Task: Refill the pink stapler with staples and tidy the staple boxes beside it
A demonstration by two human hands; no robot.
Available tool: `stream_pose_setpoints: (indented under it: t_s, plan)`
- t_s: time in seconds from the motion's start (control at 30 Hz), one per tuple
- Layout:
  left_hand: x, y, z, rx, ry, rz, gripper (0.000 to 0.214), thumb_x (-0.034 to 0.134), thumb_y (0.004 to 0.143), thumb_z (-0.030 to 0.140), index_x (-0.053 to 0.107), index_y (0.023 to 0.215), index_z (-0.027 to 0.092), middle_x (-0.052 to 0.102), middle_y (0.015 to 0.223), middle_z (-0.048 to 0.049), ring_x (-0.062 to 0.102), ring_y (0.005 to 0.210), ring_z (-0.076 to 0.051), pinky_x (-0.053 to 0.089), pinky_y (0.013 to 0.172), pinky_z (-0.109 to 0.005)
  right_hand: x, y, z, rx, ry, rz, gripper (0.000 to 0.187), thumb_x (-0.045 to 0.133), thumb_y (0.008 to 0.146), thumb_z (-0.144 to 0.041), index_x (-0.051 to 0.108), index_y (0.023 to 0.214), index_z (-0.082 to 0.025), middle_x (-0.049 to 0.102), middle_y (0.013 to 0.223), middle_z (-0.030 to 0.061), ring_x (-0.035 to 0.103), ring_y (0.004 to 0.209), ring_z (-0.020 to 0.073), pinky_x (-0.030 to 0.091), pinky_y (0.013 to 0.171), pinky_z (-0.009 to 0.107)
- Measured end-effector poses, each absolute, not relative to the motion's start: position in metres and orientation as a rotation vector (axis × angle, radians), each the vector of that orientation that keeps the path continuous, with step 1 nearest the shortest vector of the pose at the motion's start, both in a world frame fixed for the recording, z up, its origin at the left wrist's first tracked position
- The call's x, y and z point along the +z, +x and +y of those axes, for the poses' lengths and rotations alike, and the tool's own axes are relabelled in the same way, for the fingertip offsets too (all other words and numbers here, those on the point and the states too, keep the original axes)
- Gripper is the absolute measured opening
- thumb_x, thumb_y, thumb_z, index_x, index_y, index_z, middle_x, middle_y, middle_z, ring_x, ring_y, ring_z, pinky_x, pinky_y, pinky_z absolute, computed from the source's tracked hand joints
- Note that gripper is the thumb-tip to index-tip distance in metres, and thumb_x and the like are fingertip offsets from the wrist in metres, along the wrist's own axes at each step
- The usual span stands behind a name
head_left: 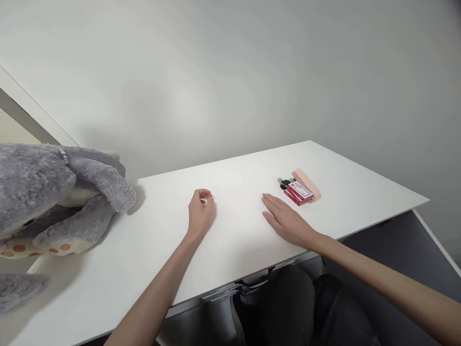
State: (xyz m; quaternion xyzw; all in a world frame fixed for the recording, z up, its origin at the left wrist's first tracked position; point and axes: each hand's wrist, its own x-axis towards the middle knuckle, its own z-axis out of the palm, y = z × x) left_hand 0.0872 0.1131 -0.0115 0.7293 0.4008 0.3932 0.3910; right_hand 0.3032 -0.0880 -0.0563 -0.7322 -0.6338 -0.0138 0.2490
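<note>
My left hand rests on the white table with its fingers curled round to the thumb. A tiny pale spot shows at its fingertips, too small to name. My right hand lies palm down, fingers stretched out and holding nothing. Just beyond it are red-and-white small boxes, stacked and slightly askew. A pink elongated case lies against their far right side. To their left sit small black-and-metal items, which look like keys or clips.
A large grey plush toy leans over the table's left end, a string of beads on it. Behind the table rises a plain wall. My dark-clad legs are under the front edge, near a black metal fitting.
</note>
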Motion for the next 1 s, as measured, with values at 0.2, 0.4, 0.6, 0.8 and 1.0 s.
stream_pose_setpoints:
  t_s: [0.2,0.4,0.6,0.8,1.0]
  plan:
    - [-0.010,0.087,0.113,0.992,1.867,1.023,0.012,0.060,0.086,0.026,0.062,0.098,0.023,0.071,0.108,-0.0067,0.065,0.099,-0.022,0.050,0.088,-0.036,-0.060,0.322,-0.113,-0.041,-2.004,-1.589,0.053,0.038,0.111,-0.045,0.048,0.157,-0.022,0.051,0.163,0.0151,0.051,0.150,0.0321,0.049,0.121,0.054]
    - [-0.010,0.087,0.114,0.980,1.863,1.040,0.012,0.061,0.086,0.027,0.063,0.098,0.024,0.071,0.108,-0.0065,0.065,0.098,-0.023,0.050,0.087,-0.037,-0.061,0.326,-0.123,-0.082,-1.992,-1.551,0.051,0.039,0.111,-0.045,0.048,0.156,-0.023,0.053,0.159,0.0173,0.052,0.148,0.0338,0.050,0.118,0.054]
    - [-0.010,0.087,0.115,0.952,1.847,1.077,0.015,0.062,0.085,0.028,0.064,0.100,0.024,0.071,0.110,-0.0063,0.064,0.096,-0.022,0.049,0.083,-0.035,-0.060,0.328,-0.122,-0.067,-1.979,-1.544,0.047,0.038,0.110,-0.042,0.049,0.152,-0.023,0.054,0.153,0.0177,0.054,0.144,0.0339,0.051,0.116,0.053]
    - [-0.009,0.087,0.114,0.951,1.846,1.079,0.014,0.063,0.087,0.029,0.064,0.100,0.024,0.070,0.109,-0.0062,0.064,0.094,-0.022,0.049,0.082,-0.034,-0.060,0.327,-0.122,-0.074,-1.987,-1.534,0.045,0.040,0.109,-0.041,0.051,0.150,-0.024,0.055,0.148,0.0183,0.056,0.140,0.0354,0.056,0.110,0.053]
    - [-0.008,0.087,0.113,0.944,1.853,1.072,0.013,0.063,0.087,0.029,0.064,0.099,0.024,0.071,0.109,-0.0055,0.064,0.094,-0.022,0.049,0.081,-0.033,-0.058,0.324,-0.123,-0.118,-1.981,-1.529,0.045,0.040,0.109,-0.038,0.051,0.151,-0.026,0.058,0.145,0.0169,0.060,0.136,0.0349,0.059,0.105,0.053]
